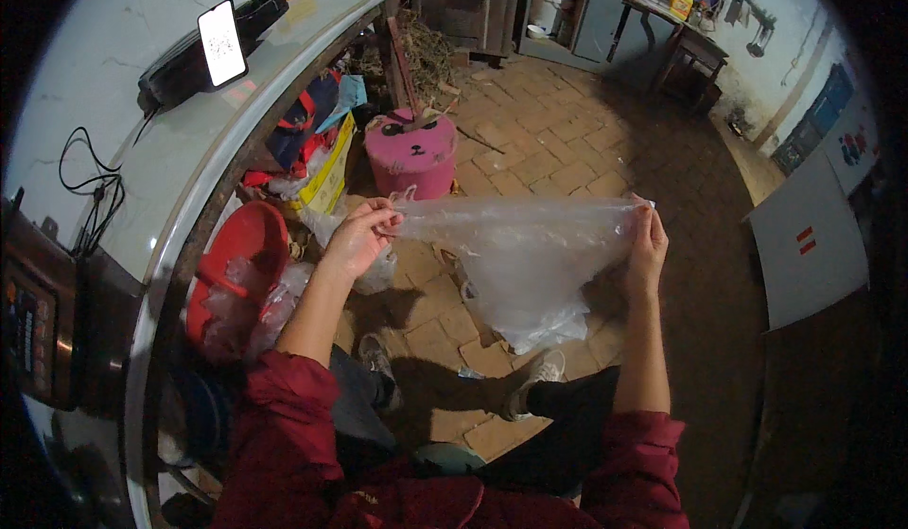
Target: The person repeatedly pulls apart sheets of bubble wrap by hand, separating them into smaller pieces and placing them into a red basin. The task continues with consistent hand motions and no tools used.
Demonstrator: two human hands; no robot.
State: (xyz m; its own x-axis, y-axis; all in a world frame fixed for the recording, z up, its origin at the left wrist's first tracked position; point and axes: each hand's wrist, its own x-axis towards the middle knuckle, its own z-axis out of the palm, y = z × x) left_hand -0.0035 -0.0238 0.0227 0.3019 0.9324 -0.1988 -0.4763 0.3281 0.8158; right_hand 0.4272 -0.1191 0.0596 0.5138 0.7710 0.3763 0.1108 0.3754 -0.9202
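Observation:
A translucent plastic bag [525,245] is stretched out in the air before me. My left hand [363,236] pinches one upper corner between thumb and fingers, and my right hand [649,245] grips the opposite upper corner. The top edge runs nearly straight between the hands, while the lower part hangs in a narrowing, crumpled shape above the tiled floor. Behind the bag, to the left, stands a pink round stool [411,160] with an animal face on its top.
A red plastic basin [245,259] with clear plastic bags stands at the left, beside the pale countertop [181,146]. On that counter a lit phone [222,43] leans against a black object. Bags and a yellow box [330,170] lie underneath. A white panel [809,245] stands at the right.

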